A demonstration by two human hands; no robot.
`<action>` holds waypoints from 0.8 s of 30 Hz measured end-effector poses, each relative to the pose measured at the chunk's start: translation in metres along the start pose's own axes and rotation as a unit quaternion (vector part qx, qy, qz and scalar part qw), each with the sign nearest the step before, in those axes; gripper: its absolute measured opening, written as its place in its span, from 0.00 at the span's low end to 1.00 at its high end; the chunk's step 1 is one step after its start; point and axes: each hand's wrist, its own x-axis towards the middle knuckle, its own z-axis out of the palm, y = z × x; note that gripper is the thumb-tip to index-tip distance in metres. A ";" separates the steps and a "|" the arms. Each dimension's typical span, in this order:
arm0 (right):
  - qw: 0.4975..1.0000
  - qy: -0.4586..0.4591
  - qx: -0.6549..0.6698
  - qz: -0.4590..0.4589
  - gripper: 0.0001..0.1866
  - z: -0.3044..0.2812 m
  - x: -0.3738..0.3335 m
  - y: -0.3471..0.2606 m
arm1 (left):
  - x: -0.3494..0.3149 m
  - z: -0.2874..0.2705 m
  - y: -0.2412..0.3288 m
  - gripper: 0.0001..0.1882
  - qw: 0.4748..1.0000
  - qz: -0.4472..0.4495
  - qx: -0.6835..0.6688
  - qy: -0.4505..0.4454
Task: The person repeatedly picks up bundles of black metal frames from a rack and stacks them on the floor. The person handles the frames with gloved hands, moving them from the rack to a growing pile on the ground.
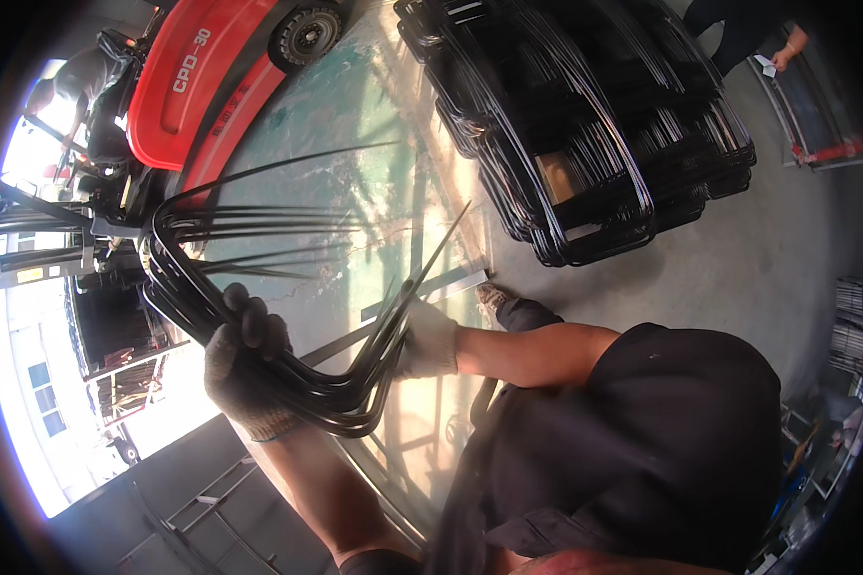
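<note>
A bundle of bent black metal rods is held up in front of me, its long ends spreading away over the floor. My left hand, in a dark grey work glove, is closed around the rods between their two bends. Beside the other bend, my right hand, in a pale glove, grips the rods where they turn upward. Its fingers are partly hidden behind the rods.
A large stack of black bent metal frames stands at the far right. A red forklift is at the far left, near a person. Another person's hand shows at the upper right beside a trolley-like metal frame. Ladder-like metal framing lies lower left.
</note>
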 end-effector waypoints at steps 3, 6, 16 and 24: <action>0.993 0.094 0.062 -0.026 0.50 -0.006 -0.013 0.002 | -0.039 0.002 -0.007 0.43 0.997 -0.011 0.064 0.050; 0.976 0.205 0.036 -0.065 0.46 0.000 -0.026 0.022 | -0.090 0.015 -0.020 0.51 0.987 0.019 0.129 0.089; 0.990 0.086 0.065 -0.088 0.32 -0.089 -0.100 0.077 | -0.304 0.045 -0.057 0.47 0.982 0.122 0.037 0.142; 0.996 0.027 -0.043 -0.066 0.64 -0.065 -0.199 0.106 | -0.400 0.058 -0.043 0.34 0.977 0.154 -0.069 0.130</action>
